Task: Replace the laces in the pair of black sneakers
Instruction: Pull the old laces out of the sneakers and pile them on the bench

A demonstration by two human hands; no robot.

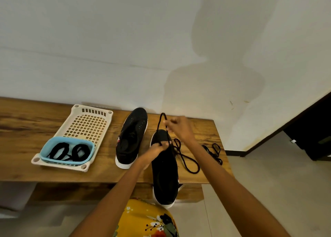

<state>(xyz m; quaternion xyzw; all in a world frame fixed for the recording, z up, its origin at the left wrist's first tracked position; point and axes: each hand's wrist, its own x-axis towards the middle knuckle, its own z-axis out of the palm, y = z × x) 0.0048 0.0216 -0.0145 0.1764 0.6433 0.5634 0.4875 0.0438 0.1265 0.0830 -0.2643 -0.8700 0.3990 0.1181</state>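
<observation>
Two black sneakers with white soles lie on the wooden table (26,168). The left sneaker (131,138) sits apart, toe toward the wall. The right sneaker (164,170) hangs partly over the table's front edge. My left hand (155,151) pinches a black round lace (188,162) at that shoe's eyelets. My right hand (180,128) holds a raised loop of the same lace above the toe; the rest of the lace curls on the table to the right.
A cream perforated tray (87,124) at the left holds a blue tub (53,143) with black laces (69,151) coiled in it. Another black lace (214,152) lies near the table's right edge. A white wall stands behind the table.
</observation>
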